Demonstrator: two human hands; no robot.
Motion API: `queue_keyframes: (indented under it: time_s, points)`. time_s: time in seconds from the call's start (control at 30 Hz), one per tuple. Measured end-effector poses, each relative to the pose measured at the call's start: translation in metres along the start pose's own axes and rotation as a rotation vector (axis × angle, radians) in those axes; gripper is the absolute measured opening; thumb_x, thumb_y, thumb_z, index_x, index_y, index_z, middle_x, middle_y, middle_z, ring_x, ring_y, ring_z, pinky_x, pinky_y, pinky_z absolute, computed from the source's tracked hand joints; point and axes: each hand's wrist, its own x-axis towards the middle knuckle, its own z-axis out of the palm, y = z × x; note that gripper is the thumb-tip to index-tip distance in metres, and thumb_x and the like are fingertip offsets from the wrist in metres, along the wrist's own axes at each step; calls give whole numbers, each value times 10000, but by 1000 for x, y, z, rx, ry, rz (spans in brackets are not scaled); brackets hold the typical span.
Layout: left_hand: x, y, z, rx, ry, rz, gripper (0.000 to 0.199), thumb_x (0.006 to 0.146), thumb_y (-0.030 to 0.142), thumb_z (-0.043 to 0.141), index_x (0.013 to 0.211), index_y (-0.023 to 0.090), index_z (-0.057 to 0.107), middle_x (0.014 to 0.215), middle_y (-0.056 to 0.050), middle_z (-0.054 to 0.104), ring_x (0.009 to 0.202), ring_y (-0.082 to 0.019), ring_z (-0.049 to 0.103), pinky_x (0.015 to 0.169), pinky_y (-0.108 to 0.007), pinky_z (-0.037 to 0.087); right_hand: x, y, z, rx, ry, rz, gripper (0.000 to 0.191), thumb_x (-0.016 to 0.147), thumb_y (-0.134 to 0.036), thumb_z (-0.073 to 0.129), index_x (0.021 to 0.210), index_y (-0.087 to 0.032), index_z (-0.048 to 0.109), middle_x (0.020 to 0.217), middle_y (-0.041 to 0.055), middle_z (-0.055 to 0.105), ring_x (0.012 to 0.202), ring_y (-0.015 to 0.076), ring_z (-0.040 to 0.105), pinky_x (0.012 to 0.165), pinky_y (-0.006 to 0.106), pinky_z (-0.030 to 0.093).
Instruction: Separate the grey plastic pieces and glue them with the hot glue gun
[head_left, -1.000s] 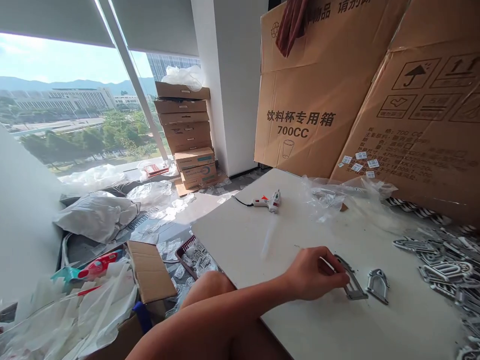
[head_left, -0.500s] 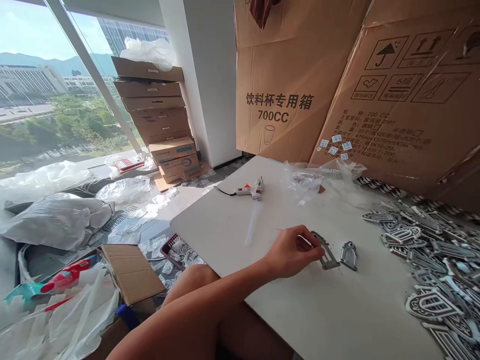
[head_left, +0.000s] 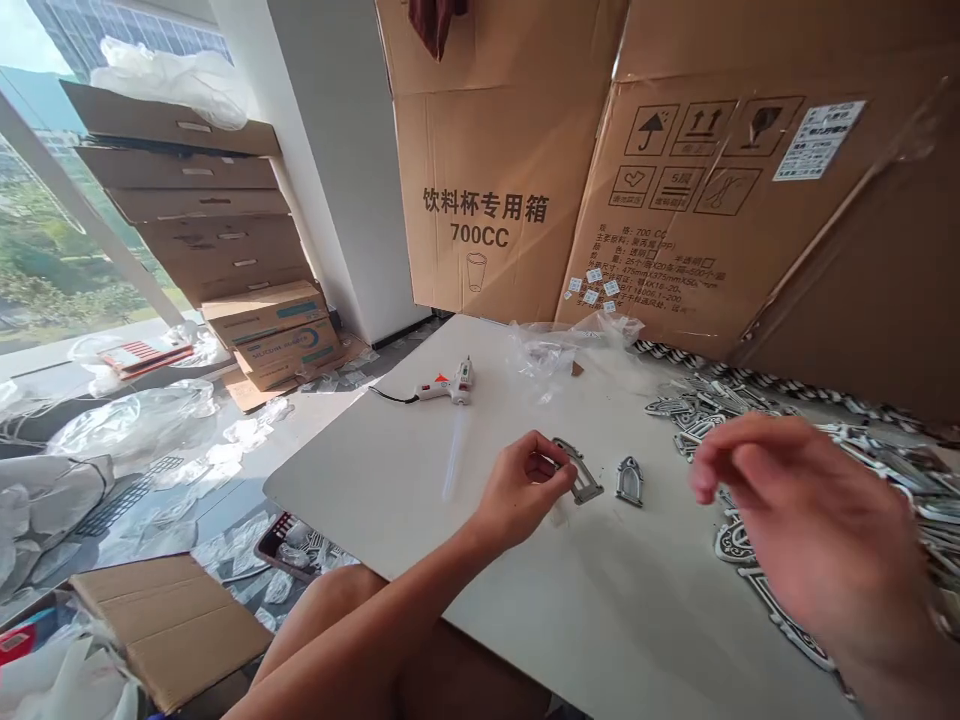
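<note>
My left hand point(head_left: 529, 485) pinches a grey window-frame-shaped piece point(head_left: 587, 488) between thumb and fingers, low over the white table point(head_left: 480, 630). Just right of it, a smaller grey arched window piece point(head_left: 629, 482) lies flat on the tabletop. My right hand point(head_left: 802, 520) is raised at the right, in front of a heap of similar pieces. Its fingers are bent and smeared by motion; whether they hold anything cannot be made out. Farther back on the table lies a white glue gun point(head_left: 450, 385) with a translucent glue stick point(head_left: 453, 455) extending from it.
A heap of grey and white arched pieces point(head_left: 712, 400) covers the table's right side. Crumpled clear plastic point(head_left: 544, 360) lies at the back, before large cardboard boxes point(head_left: 495, 150). Left on the floor are an open carton point(head_left: 172, 620), a basket point(head_left: 274, 545) and stacked boxes point(head_left: 277, 340).
My right hand has come into view at the right. The view has turned rightward, so everything sits farther left. My left hand still pinches the frame piece beside the arched one.
</note>
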Motion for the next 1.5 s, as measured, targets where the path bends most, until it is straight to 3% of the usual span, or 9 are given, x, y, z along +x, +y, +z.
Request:
queue_keyframes:
  time_s: [0.1,0.2,0.4,0.53,0.7,1.07,1.23,1.33,1.5]
  points:
    - [0,0,0,2,-3,35,212,881,324,793,894,184,635,862,-39,701,812,-163,668,746,-292,525,-14,37,23,136,-134,263,420,1005,-574,753,1165,-190,689,900,68,654,733,163,647,674,266,593]
    - [-1,-1,2,-37,-33,62,286,872,334,819,958,200,582,946,-24,683,812,-146,659,772,-299,545,-28,60,40,302,-264,403,480,1042,-604,686,1281,-189,656,1099,95,670,791,170,682,726,294,630]
    - [0,-1,7,-38,-126,26,402,902,323,802,1205,242,550,1021,-11,668,889,-163,693,853,-341,580,-38,59,40,503,-356,501,450,1048,-499,726,1381,-220,607,1077,56,643,846,164,697,823,300,631]
    - [2,-4,10,18,-134,29,401,911,286,771,1266,239,590,1035,-24,682,911,-174,703,867,-353,593,-41,65,39,394,-389,416,486,1009,-418,774,1432,-282,575,1124,37,632,868,150,671,815,282,601]
    - [1,-11,12,213,-161,74,351,936,254,691,1285,243,651,1063,-31,687,862,-158,694,837,-349,600,-46,77,40,-32,-398,153,420,986,-329,779,1384,-312,642,901,-22,600,776,117,545,748,228,482]
    - [-2,-23,9,1008,-230,570,324,1041,226,553,1352,188,634,1027,-63,734,962,-246,654,866,-434,510,-44,84,40,-165,-484,124,231,989,-309,715,1205,-229,704,907,-9,627,834,144,593,777,241,473]
    - [-1,-22,9,1090,-207,596,189,1046,227,564,1180,227,698,1031,-37,739,972,-239,642,871,-431,486,-44,82,41,-264,-510,142,166,1005,-323,679,1121,-211,718,808,-3,578,743,159,553,718,260,460]
    - [1,-15,5,1121,-215,594,187,1068,224,522,1102,225,707,1056,-39,736,966,-234,642,863,-428,483,-43,87,42,-386,-495,110,220,1052,-363,626,1194,-228,726,810,4,586,712,168,556,696,272,469]
    - [4,-2,-12,1166,-247,529,169,1033,249,600,1164,223,704,1116,-46,738,1013,-249,655,916,-452,496,-33,100,42,-706,-368,-24,464,1145,-344,408,1574,-239,552,1116,82,653,1009,238,659,812,316,536]
